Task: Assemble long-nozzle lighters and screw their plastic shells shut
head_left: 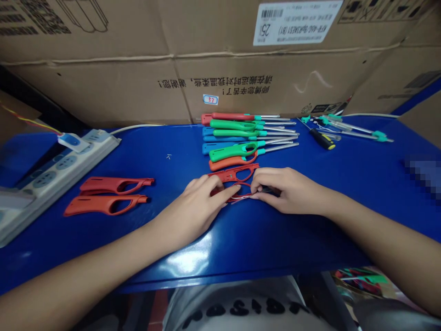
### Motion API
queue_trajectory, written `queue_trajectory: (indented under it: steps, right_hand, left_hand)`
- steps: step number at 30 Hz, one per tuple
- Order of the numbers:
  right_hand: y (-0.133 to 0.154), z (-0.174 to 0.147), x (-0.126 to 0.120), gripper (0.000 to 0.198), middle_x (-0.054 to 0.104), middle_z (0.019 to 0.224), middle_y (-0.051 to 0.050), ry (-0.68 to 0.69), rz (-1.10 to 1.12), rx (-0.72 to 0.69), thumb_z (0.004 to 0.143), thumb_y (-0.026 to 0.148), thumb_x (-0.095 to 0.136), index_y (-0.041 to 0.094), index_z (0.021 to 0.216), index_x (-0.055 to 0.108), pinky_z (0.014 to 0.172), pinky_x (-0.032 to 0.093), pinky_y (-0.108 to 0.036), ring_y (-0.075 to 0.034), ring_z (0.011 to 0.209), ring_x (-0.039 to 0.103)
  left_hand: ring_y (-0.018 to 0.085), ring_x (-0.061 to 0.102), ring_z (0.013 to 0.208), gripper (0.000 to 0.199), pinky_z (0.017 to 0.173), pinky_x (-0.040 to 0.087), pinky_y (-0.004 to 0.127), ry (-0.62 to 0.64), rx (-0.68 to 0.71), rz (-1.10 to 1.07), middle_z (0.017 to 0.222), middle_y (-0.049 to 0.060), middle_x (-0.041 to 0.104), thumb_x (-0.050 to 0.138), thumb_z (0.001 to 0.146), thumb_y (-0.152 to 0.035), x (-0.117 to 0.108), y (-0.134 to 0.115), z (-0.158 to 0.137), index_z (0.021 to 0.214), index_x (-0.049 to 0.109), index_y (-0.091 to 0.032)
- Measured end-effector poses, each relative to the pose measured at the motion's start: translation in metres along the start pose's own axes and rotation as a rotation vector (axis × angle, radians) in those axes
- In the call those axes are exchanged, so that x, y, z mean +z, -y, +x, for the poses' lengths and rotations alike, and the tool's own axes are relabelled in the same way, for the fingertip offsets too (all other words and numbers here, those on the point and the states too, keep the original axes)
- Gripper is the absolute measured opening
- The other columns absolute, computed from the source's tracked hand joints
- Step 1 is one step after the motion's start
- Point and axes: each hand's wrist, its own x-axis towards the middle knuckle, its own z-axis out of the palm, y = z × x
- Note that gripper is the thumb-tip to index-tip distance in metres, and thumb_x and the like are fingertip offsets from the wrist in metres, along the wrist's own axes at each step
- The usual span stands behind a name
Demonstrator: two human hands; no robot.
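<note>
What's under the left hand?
Lower red lighter handle shell: its loop shows beside the left hand. Upper red lighter handle shell: partly overlapped by that hand. Covered: the lower shell's other end and whatever lies beneath the palm.

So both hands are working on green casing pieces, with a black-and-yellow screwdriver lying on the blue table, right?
Not quite: the casing pieces at the left hand and right hand are red, not green, as the head view shows; the rest holds.
</note>
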Motion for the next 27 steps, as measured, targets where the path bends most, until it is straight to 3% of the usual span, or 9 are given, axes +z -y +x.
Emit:
queue_trajectory:
  steps: [4, 14, 20, 27]
  right_hand:
    - [-0.0018, 0.0002, 0.0009, 0.007, 0.065, 0.091, -0.002, -0.014, 0.002, -0.005, 0.095, 0.021, 0.056, 0.019, 0.094, 0.063, 0.066, 0.039, -0.025, -0.013, 0.076, 0.056]
    - [-0.0056, 0.0002, 0.0036, 0.008, 0.063, 0.094, -0.002, 0.008, -0.043, 0.012, 0.098, 0.023, 0.052, 0.019, 0.097, 0.059, 0.067, 0.039, -0.026, -0.014, 0.077, 0.056]
    - [0.0006, 0.0034, 0.0053, 0.006, 0.062, 0.085, 0.0, -0.074, -0.03, 0.07, 0.095, 0.02, 0.057, 0.019, 0.091, 0.062, 0.064, 0.037, -0.024, -0.011, 0.07, 0.052]
    - [-0.0031, 0.0004, -0.0004, 0.011, 0.064, 0.096, -0.003, -0.001, 0.053, -0.053, 0.096, 0.022, 0.057, 0.019, 0.093, 0.067, 0.07, 0.043, -0.024, -0.012, 0.079, 0.059]
  left_hand:
    - [0.026, 0.052, 0.112, 0.038, 0.095, 0.047, 0.044, 0.043, -0.004, -0.024, 0.126, 0.011, 0.056, 0.045, 0.103, -0.017, -0.002, -0.0001, -0.0002, 0.139, 0.054, -0.024]
    - [0.026, 0.053, 0.109, 0.028, 0.094, 0.047, 0.042, 0.049, -0.015, -0.063, 0.12, 0.011, 0.059, 0.043, 0.104, -0.021, -0.0034, 0.002, 0.0025, 0.125, 0.061, -0.019]
    - [0.027, 0.055, 0.11, 0.029, 0.093, 0.048, 0.044, 0.04, 0.01, 0.024, 0.119, 0.011, 0.062, 0.045, 0.103, -0.02, -0.0032, 0.0016, 0.0014, 0.125, 0.064, -0.021]
    - [0.027, 0.057, 0.111, 0.033, 0.095, 0.051, 0.045, 0.026, 0.001, 0.074, 0.121, 0.009, 0.065, 0.05, 0.101, -0.018, -0.005, -0.0023, 0.0003, 0.128, 0.066, -0.025]
